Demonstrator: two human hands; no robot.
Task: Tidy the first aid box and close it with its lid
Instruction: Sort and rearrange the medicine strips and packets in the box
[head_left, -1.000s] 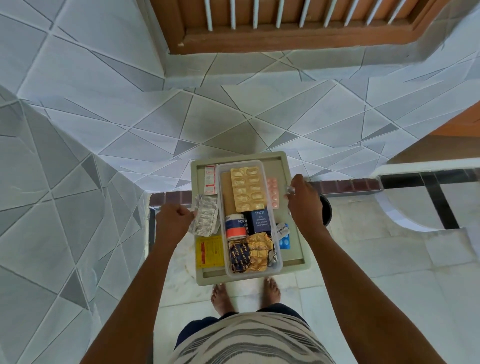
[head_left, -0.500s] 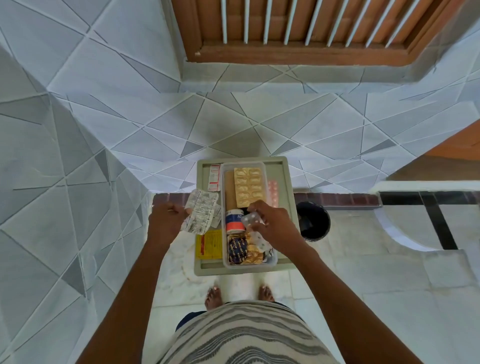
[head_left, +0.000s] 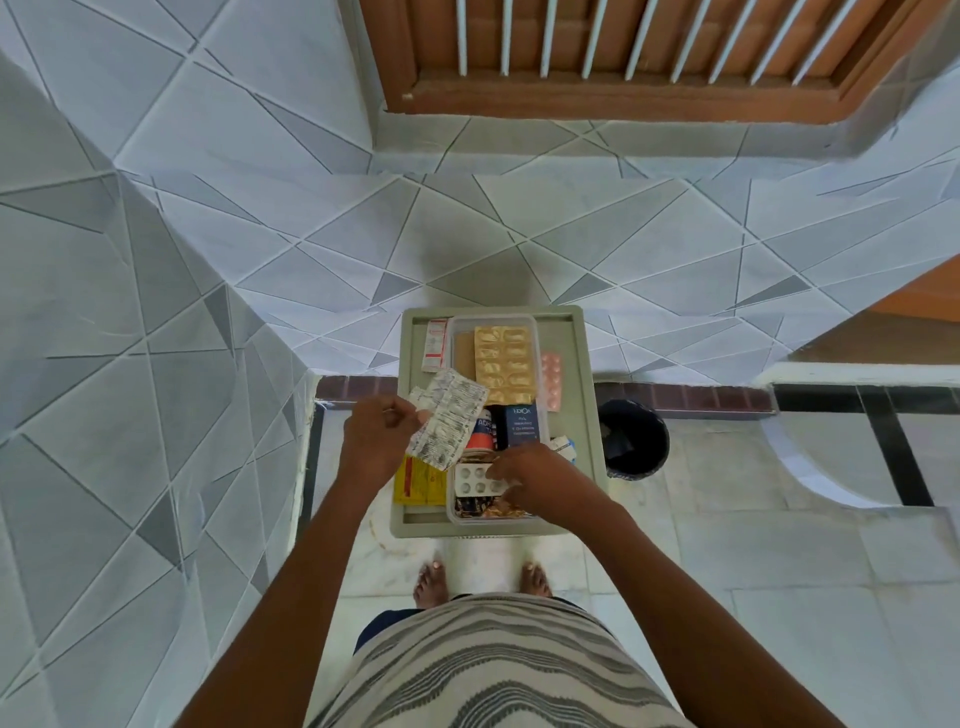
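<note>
Head view, looking straight down: I stand barefoot at a grey-green tray (head_left: 589, 415) that carries the clear plastic first aid box (head_left: 540, 332), open, with no lid on it. My left hand (head_left: 375, 441) is raised over the tray's left side, fingers pinched on a bundle of silver printed blister strips (head_left: 452, 415) that fans out above the box's left wall. My right hand (head_left: 535, 475) reaches into the near end of the box, fingertips pressed on a white blister pack (head_left: 472, 479) with round tablets; whether it is gripped or merely touched, I cannot tell.

Inside the box, a gold blister sheet (head_left: 505, 364) lies flat at the far end, with a dark blue carton (head_left: 521, 425) and a red-and-white roll (head_left: 480, 434) side by side behind my right hand. Dark and gold foil packets (head_left: 475, 505) sit at the near wall, partly hidden under the white pack.

Outside the box on the tray: a small red-and-white carton (head_left: 435, 344) at the far left, a yellow packet (head_left: 420, 482) at the near left beneath the silver strips, a pink blister strip (head_left: 551, 381) just beside the right wall.

A black bin (head_left: 631, 439) stands on the floor to the tray's right, near it. Grey patterned wall tiles (head_left: 208, 260) fill the surroundings, under a brown wooden window frame (head_left: 623, 98).
</note>
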